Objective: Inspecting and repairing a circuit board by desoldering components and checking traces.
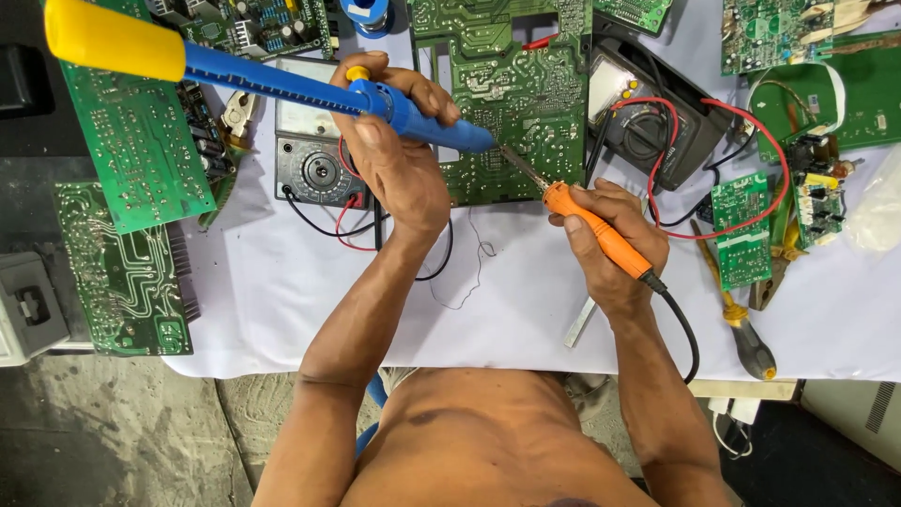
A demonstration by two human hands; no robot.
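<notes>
Two tools: desoldering pump and soldering iron tips converge on board.

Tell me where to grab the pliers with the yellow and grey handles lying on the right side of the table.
Grip the pliers by the handles, which point toward the table's near edge, so come from the near side, to the right of the right hand holding the orange soldering iron. The jaw end lies up by the small green circuit board and the red lead, so that end is crowded.

analog multimeter, spare boards — pliers
</notes>
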